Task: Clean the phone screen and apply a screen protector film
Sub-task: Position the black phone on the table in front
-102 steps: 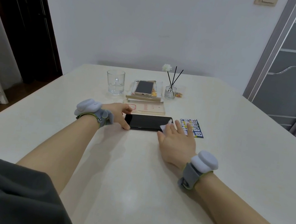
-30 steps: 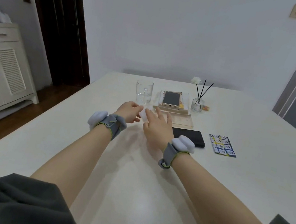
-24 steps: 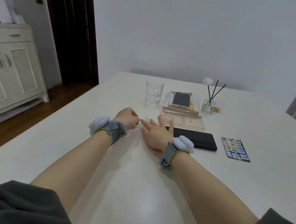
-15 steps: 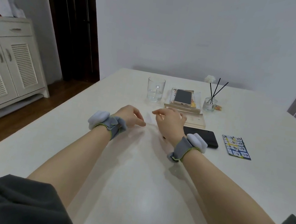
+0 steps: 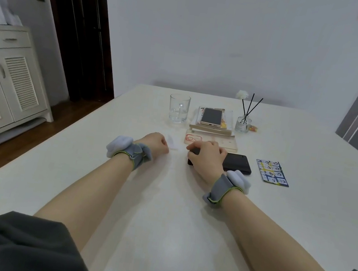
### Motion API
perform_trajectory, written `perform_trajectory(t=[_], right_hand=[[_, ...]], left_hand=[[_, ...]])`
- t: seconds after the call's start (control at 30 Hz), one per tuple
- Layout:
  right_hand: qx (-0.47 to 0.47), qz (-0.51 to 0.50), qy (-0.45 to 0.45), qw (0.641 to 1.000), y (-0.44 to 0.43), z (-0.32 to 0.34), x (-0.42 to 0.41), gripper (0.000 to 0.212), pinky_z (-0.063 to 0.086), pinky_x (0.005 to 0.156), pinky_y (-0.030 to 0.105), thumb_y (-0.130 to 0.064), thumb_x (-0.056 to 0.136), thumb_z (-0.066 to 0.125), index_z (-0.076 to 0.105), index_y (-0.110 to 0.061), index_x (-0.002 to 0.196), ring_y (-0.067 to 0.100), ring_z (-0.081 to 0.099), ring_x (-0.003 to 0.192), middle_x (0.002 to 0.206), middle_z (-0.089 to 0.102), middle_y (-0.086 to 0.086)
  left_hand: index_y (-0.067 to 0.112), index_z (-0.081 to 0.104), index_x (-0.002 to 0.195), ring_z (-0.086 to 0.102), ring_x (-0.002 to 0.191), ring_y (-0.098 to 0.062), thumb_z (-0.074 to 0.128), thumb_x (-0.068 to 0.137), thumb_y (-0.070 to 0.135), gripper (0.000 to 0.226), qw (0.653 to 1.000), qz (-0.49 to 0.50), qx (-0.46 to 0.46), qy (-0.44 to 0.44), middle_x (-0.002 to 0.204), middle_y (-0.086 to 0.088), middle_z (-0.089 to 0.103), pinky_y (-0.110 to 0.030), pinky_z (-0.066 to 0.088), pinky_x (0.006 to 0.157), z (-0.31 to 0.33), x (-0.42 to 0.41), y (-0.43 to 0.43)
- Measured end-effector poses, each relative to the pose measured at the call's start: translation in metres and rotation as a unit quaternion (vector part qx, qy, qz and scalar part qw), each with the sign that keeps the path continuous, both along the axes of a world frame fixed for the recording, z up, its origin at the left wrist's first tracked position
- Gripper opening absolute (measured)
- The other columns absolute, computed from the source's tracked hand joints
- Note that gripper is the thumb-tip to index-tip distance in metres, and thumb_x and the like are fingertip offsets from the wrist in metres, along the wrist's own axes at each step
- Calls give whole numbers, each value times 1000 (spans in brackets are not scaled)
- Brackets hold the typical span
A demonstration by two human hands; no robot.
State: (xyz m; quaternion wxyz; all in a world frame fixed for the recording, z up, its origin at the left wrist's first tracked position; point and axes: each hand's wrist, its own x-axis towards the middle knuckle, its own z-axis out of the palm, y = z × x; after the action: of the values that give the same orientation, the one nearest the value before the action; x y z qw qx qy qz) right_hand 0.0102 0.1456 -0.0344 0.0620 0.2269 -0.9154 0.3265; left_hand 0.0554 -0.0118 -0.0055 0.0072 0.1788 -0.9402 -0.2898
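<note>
**Steady the phone before the film goes on**

The black phone (image 5: pixel 236 163) lies flat on the counter (image 5: pixel 160 214), its long side running left to right, with the blue-and-yellow card (image 5: pixel 272 172) just to its right. The right hand (image 5: pixel 207 159) rests over the phone's left end, fingers curled down onto it; this looks like a grip clamped on that end, though the fingertips are hidden, so how firmly it holds cannot be told. The left hand (image 5: pixel 155 144) sits to the left, well clear of the phone, loosely fisted with its grip together. A small white wipe (image 5: pixel 173 142) lies on the counter just beyond its knuckles, and whether the fingers touch it cannot be told.

Judging from this layout, the wiping step is at or near its end and the film is next. To do it well:

- Keep the right hand on the phone's edges and off the glass, or the palm will put back the smears.
- Square the phone to the body so both hands can reach its ends evenly.
- Fetch the film with the left hand; it is probably in the flat packaging (image 5: pixel 211 141) just beyond the phone, though that cannot be confirmed.
- Leave the wipe where it is, away from the screen.

The drinking glass (image 5: pixel 178 111) and the reed diffuser (image 5: pixel 243 123) stand farther back, so reach low and short.
</note>
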Motion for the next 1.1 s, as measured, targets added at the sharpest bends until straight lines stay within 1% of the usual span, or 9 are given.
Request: perform_trajectory(t=[0.1, 0.23, 0.33, 0.47, 0.63, 0.77, 0.9, 0.97, 1.1], right_hand=[[-39, 9, -15, 999, 1, 2, 1, 31, 17, 106, 36, -26, 88, 54, 63, -26, 118, 17, 42, 123, 109, 66, -5], [-96, 18, -94, 991, 3, 12, 1, 37, 23, 104, 33, -33, 85, 59, 60, -27, 122, 9, 47, 108, 109, 68, -9], [-190, 56, -185, 963, 10, 19, 1, 32, 39, 100, 34, -20, 82, 65, 67, -16, 113, 14, 55, 102, 103, 67, -2], [-302, 58, -226, 924, 25, 25, -2, 18, 47, 62, 18, 1, 79, 67, 71, 2, 96, 14, 56, 69, 77, 64, 8], [-384, 32, -281, 879, 36, 28, -8, 15, 54, 69, 25, 7, 81, 65, 69, 9, 95, 19, 55, 59, 67, 59, 10], [-382, 7, -242, 892, 41, 30, -16, 7, 57, 71, 27, 2, 83, 64, 69, 0, 87, 18, 58, 59, 66, 60, 9], [-209, 23, -123, 970, 37, 26, -13, 3, 47, 69, 21, -11, 79, 70, 72, -13, 78, 9, 57, 66, 71, 66, -1], [-145, 41, -103, 983, 32, 23, -10, 3, 47, 68, 22, -14, 77, 72, 74, -13, 79, 12, 59, 72, 74, 66, -1], [-25, 40, -57, 997, 23, 17, -7, 4, 46, 88, 36, -19, 75, 70, 71, -20, 72, 19, 63, 86, 70, 64, -7]], left_hand=[[5, 58, 85, 53, 72, -20, 52, 90, 4, 8, 986, -20, 162, 37, 81, -10, 55, -25, 46, 69, 7, -2, 9], [10, 53, 77, 63, 72, -17, 50, 90, 1, 16, 945, -46, 320, 54, 79, -9, 62, -21, 55, 66, 17, 0, 21], [13, 53, 78, 61, 74, -17, 55, 90, 3, 15, 936, -59, 343, 50, 82, -6, 62, -27, 53, 72, 22, 0, 28], [14, 54, 81, 60, 72, -16, 62, 87, 0, 17, 937, -45, 340, 72, 88, -8, 62, -24, 52, 64, 20, -5, 36], [11, 53, 85, 66, 61, -14, 62, 86, -3, 16, 925, -14, 363, 107, 87, -12, 63, -25, 57, 66, 12, -14, 36], [11, 57, 82, 61, 69, -23, 59, 83, -5, 16, 962, 53, 209, 170, 90, -15, 64, -31, 51, 70, -2, -23, 25], [12, 67, 97, 61, 96, -23, 55, 80, 1, 22, 984, 68, -33, 159, 100, -4, 67, -27, 45, 84, -13, -20, 9], [14, 67, 98, 61, 102, -24, 55, 82, 7, 22, 984, 60, -104, 130, 107, -2, 67, -28, 45, 86, -17, -16, 6], [17, 68, 103, 59, 108, -26, 48, 90, 13, 24, 978, 26, -181, 96, 114, -3, 66, -34, 44, 94, -20, -13, 5]])
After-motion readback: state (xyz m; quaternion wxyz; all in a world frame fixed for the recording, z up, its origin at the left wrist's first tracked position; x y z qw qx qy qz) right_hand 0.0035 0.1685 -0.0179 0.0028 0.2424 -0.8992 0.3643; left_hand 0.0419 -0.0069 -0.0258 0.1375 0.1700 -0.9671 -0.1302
